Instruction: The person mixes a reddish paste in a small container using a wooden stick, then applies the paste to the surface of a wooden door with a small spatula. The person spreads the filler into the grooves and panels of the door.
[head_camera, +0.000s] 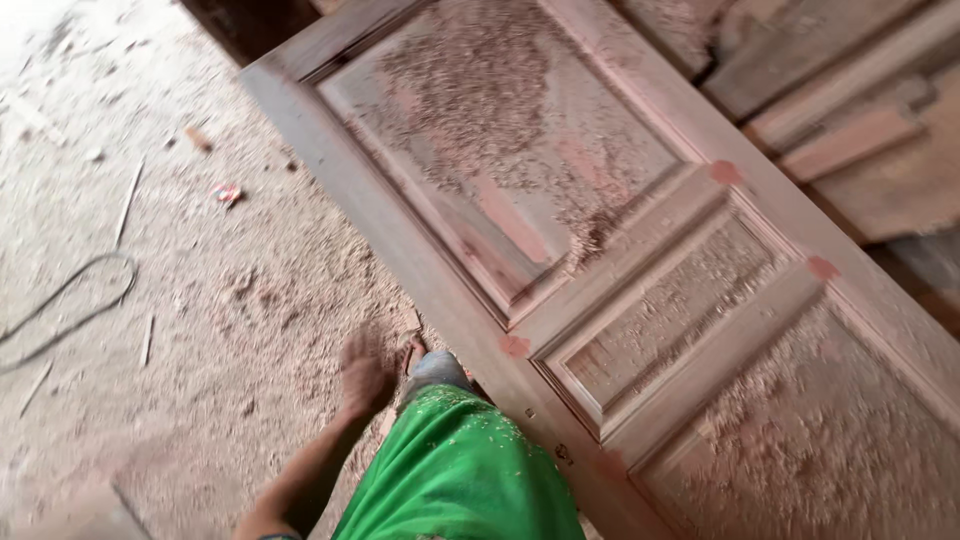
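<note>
1. Green cloth (460, 480), speckled with shavings, fills the nearest foreground; it is taken to be the person's own clothing.
2. One hand (362, 378) is seen just left of it, hanging over the sawdust-covered floor (150, 300); it is blurred, grasping nothing, and whether the grip is loose or clenched cannot be told. The other hand is out of view.
3. Just right of that hand lies a panelled wooden door (600, 250), flat and strewn with shavings.
4. It is judged heavy and stiff, dusty and so somewhat slippery; the long outer rail nearest the hand would be the soundest hold.
5. Both door ends are cut off; its support is hidden.
6. A cable (80, 295) lies well left.
</note>
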